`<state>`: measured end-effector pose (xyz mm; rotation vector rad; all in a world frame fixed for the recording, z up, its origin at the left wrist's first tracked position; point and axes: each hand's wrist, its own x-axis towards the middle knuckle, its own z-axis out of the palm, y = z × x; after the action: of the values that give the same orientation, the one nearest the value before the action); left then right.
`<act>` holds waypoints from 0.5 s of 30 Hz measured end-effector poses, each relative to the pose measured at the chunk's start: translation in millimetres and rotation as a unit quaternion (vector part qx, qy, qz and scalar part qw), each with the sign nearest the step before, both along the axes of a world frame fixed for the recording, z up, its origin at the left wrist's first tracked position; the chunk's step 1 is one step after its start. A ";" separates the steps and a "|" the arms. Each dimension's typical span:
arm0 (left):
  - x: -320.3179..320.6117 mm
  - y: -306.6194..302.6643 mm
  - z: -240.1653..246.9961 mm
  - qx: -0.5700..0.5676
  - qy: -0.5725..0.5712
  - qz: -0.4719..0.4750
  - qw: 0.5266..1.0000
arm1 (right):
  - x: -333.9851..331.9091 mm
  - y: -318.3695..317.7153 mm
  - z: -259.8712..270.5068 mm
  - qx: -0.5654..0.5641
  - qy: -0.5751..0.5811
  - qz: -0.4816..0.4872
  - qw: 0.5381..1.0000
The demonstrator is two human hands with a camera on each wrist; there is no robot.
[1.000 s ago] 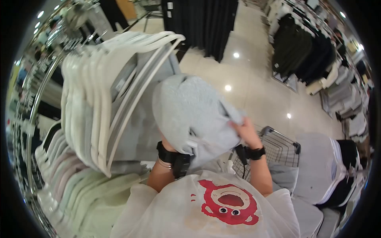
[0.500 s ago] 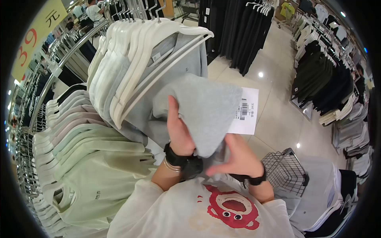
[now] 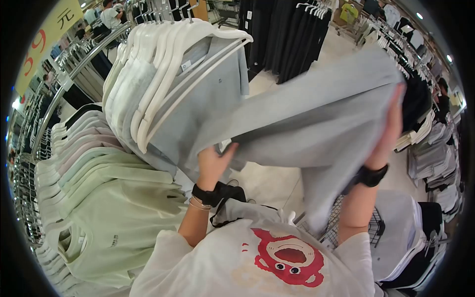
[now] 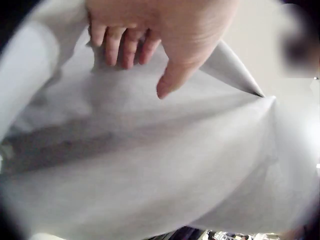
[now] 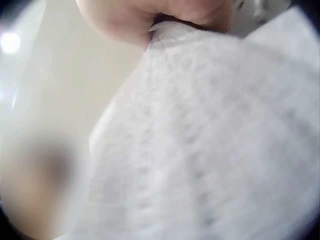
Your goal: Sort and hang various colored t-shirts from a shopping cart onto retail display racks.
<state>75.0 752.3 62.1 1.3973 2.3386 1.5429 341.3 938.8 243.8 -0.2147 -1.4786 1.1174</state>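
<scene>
A light grey garment [image 3: 316, 114] is stretched out between the two hands, blurred along its upper edge and one hanging corner. At its right end my right hand [image 3: 388, 131] is raised; the right wrist view shows this hand [image 5: 160, 17] pinching the cloth [image 5: 200, 110]. My left hand [image 3: 213, 166] is at the garment's lower left end, its thumb apart. In the left wrist view the fingers of this hand [image 4: 155, 30] hang loosely bent against the cloth [image 4: 150, 150], not closed on it.
White hangers with grey shirts [image 3: 198, 94] hang at the left, above a row of pale green shirts [image 3: 114, 232]. A wire cart [image 3: 378, 222] stands at the lower right, beside grey garments [image 3: 398, 227]. Black trousers [image 3: 287, 39] hang behind, and a yellow sign [image 3: 47, 42] is at upper left.
My right hand has moved up and to the right, drawing the garment out from a bunched shape. The left hand has lowered slightly. The white price tag is no longer in sight.
</scene>
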 end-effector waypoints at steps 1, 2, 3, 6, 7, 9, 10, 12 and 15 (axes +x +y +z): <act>-1.9 -4.2 -7.5 0.000 0.000 0.000 1.000 | 1.8 1.5 -2.0 0.000 0.000 0.000 1.000; -0.9 -5.7 -15.1 -0.003 0.076 0.068 0.995 | 60.5 146.8 14.5 0.002 -0.009 -0.020 1.000; -2.5 -7.6 -24.2 -0.006 0.151 0.138 0.979 | 72.3 155.1 11.5 0.004 -0.018 -0.036 0.999; -29.4 -6.8 -96.8 -0.071 -0.128 0.036 0.989 | 95.3 162.9 5.1 0.011 -0.047 -0.080 0.996; -29.6 -0.4 -100.3 -0.071 -0.128 0.036 0.989 | 100.2 161.8 1.8 0.013 -0.053 -0.094 0.994; -9.4 26.6 -107.9 0.145 -0.799 -0.186 0.554 | 113.4 157.6 -3.3 0.017 -0.078 -0.124 0.989; 2.2 41.4 -102.7 0.142 -0.787 -0.258 0.543 | 117.3 155.7 -6.8 0.018 -0.084 -0.139 0.987; 32.7 70.2 -90.7 0.137 -0.772 -0.332 0.524 | 129.1 154.0 -10.8 0.025 -0.099 -0.174 0.979; 60.1 81.3 -72.0 -0.054 -0.573 -0.393 0.717 | 155.9 155.6 -19.1 0.026 -0.130 -0.230 0.964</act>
<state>135.1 833.6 -9.9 0.7532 0.8721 1.2863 497.3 1094.4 224.7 -0.6536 -1.5784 0.6915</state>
